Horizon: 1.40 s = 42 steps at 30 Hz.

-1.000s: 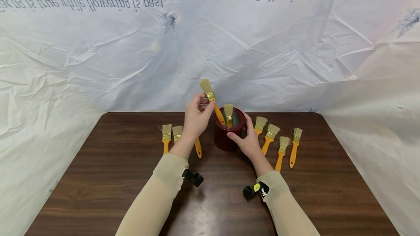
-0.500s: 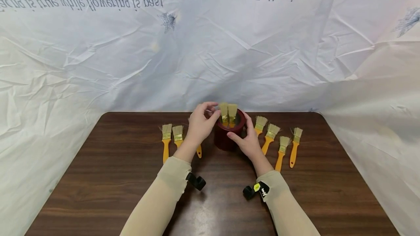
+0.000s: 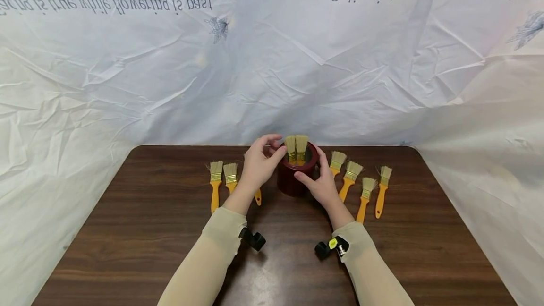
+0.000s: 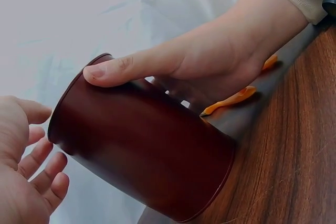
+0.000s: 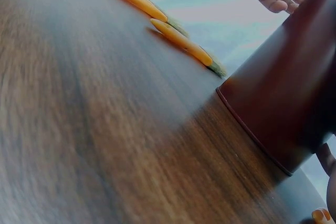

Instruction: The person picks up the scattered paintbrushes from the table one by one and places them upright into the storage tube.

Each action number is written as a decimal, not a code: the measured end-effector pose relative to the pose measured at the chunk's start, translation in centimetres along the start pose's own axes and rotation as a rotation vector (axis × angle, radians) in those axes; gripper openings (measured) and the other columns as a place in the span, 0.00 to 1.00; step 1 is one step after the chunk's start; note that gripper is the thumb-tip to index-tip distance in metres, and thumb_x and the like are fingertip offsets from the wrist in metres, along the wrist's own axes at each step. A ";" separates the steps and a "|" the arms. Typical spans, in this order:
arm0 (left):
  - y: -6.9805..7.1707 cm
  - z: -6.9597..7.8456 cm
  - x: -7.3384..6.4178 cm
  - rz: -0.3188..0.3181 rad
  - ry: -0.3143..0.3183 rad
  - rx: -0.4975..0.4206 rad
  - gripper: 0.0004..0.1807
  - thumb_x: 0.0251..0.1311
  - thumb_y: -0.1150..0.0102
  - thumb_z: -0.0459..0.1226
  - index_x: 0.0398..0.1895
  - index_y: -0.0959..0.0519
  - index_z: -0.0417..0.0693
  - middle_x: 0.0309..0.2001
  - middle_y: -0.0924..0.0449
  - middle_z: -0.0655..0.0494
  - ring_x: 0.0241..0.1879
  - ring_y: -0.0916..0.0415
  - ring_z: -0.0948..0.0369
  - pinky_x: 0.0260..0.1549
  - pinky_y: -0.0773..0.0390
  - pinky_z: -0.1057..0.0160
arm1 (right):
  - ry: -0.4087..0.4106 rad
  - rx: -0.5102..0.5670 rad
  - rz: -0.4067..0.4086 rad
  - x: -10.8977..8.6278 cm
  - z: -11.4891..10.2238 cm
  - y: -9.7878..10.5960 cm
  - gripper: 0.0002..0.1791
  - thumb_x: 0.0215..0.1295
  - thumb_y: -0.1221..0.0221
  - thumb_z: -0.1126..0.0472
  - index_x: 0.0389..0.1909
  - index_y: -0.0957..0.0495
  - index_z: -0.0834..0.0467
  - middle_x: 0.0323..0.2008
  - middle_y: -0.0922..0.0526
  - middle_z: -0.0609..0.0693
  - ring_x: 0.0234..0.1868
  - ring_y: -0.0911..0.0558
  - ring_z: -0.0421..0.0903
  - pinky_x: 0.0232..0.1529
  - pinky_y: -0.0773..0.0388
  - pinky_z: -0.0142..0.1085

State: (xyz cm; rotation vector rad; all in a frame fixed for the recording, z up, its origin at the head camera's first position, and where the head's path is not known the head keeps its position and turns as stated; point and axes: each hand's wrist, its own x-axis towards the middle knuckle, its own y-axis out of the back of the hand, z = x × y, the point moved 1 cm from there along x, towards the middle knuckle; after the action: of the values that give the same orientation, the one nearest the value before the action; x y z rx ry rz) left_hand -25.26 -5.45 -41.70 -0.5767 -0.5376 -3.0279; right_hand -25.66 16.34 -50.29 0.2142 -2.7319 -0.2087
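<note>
A dark red cylindrical cup (image 3: pixel 290 183) stands upright near the table's back edge. Two paintbrushes stand in it, a left brush (image 3: pixel 290 144) and a right brush (image 3: pixel 301 144), bristles up, handles mostly hidden inside. My right hand (image 3: pixel 321 184) grips the cup's right side; in the left wrist view its thumb lies over the near wall and its fingers reach round behind. At the rim's left, my left hand (image 3: pixel 260 162) holds nothing, its fingers loosely bent beside the left brush. The left wrist view shows these left fingers (image 4: pixel 50 174) close to the rim.
Several orange-handled paintbrushes (image 3: pixel 380 197) lie right of the cup, some partly behind the right hand. Left of it lie three more brushes (image 3: pixel 215 188), partly covered by the left arm. A white printed sheet (image 3: pixel 272 60) hangs behind the brown table (image 3: pixel 140 230).
The brush in my left hand has gone down into the cup beside the other one. My left hand has lowered to the rim and let go. The right hand stays on the cup.
</note>
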 end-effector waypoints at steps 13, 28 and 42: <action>1.5 -0.2 -0.7 -0.023 0.013 -0.027 0.21 0.76 0.30 0.44 0.68 0.17 0.53 0.52 0.16 0.53 0.46 0.18 0.56 0.45 0.17 0.54 | 0.001 -0.007 0.002 0.0 0.2 0.0 0.49 0.71 0.26 0.48 0.86 0.43 0.41 0.77 0.30 0.52 0.74 0.27 0.55 0.74 0.34 0.63; 7.2 -1.9 -3.6 -0.025 0.021 0.097 0.26 0.74 0.28 0.42 0.71 0.21 0.48 0.53 0.17 0.45 0.44 0.17 0.55 0.42 0.18 0.59 | -0.010 0.004 0.011 -0.4 0.1 -0.1 0.49 0.71 0.25 0.52 0.86 0.42 0.42 0.78 0.30 0.52 0.75 0.28 0.55 0.75 0.34 0.63; 14.1 -8.7 -7.1 0.082 0.097 0.477 0.30 0.71 0.27 0.40 0.70 0.24 0.37 0.49 0.17 0.41 0.34 0.22 0.53 0.36 0.21 0.54 | 0.001 0.005 0.004 -0.1 0.1 -0.1 0.50 0.72 0.26 0.50 0.87 0.44 0.43 0.78 0.31 0.54 0.76 0.29 0.56 0.75 0.36 0.64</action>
State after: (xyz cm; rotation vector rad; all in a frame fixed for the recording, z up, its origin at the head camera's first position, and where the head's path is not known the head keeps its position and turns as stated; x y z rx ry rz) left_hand -20.66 -21.96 -47.23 -0.4074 -1.1470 -2.6831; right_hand -25.62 16.26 -50.39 0.2106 -2.7318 -0.2001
